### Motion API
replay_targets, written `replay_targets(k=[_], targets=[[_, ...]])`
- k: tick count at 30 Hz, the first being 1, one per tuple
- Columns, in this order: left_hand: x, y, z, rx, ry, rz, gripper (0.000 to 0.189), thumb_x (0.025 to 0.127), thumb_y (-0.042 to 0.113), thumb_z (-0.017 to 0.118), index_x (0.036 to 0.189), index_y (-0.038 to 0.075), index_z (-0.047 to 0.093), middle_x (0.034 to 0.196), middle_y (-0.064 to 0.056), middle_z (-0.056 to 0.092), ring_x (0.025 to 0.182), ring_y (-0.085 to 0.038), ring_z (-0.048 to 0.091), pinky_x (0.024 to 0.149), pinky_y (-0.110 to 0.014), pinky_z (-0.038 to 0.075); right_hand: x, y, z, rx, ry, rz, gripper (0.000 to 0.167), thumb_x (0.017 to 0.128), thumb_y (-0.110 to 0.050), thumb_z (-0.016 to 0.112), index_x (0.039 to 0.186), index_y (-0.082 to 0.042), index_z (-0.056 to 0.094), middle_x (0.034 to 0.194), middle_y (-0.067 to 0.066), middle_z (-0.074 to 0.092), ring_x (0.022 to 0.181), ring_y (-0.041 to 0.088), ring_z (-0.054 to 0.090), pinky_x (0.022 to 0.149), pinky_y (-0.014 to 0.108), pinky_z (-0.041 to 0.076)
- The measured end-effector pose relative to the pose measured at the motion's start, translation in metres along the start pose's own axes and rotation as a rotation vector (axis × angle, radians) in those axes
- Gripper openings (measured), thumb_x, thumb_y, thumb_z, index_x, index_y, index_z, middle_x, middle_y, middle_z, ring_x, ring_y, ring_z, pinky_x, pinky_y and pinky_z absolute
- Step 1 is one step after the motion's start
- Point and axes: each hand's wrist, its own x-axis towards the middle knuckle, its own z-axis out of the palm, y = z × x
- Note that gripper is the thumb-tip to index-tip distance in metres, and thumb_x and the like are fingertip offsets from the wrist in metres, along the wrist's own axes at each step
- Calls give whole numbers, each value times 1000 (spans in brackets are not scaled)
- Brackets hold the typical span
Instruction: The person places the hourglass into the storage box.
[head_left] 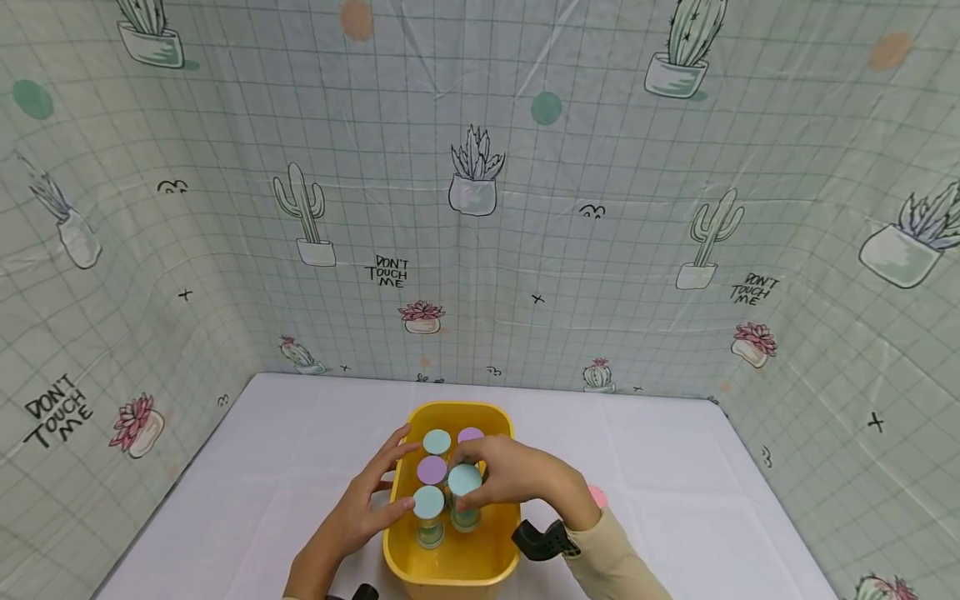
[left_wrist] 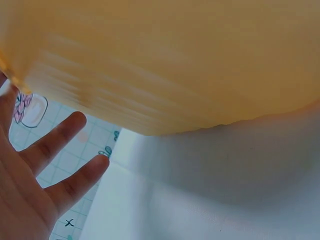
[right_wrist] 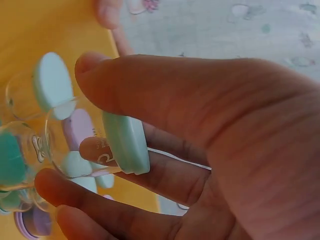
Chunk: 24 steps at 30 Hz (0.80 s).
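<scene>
My right hand (head_left: 525, 477) grips a sand timer (head_left: 465, 478) with a pale green cap, over the yellow bin (head_left: 452, 578). In the right wrist view, thumb and fingers go round its clear glass near the green cap (right_wrist: 127, 144), and teal sand (right_wrist: 11, 159) shows beyond the narrow neck. At the bin's left rim my left hand (head_left: 358, 507) spreads its fingers, the thumb reaching over to another green-capped timer (head_left: 428, 502). Also standing in the bin are a purple-capped timer (head_left: 432, 470), a green-capped one (head_left: 437, 442) and a partly hidden purple-capped one (head_left: 470, 434).
The bin stands on a white-covered table (head_left: 300, 467). A pink round cap (head_left: 597, 496) peeks out behind my right wrist. A patterned cloth backdrop (head_left: 480, 267) with cactus drawings rises at the back and both sides.
</scene>
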Motion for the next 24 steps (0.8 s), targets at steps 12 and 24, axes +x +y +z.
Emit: replay_targets(k=[12,24], targets=[[1,4,-2,27,-19,-33,61,94,30,65,151,18,49,172,-8,23,138,-43,47,94,-49,52,13,-3,6,-133,-63,33,30,81,-20,89,105,-19,71,100,-13,67,89,0,58,85,18,51],[1,5,-7,56,-47,-17,61,94,32,67,151,21,49,172,-8,23,134,-42,49,91,-55,52,19,-14,7,-260,-133,24,31,78,-12,91,103,-18,73,101,-12,69,88,0,57,84,17,50]])
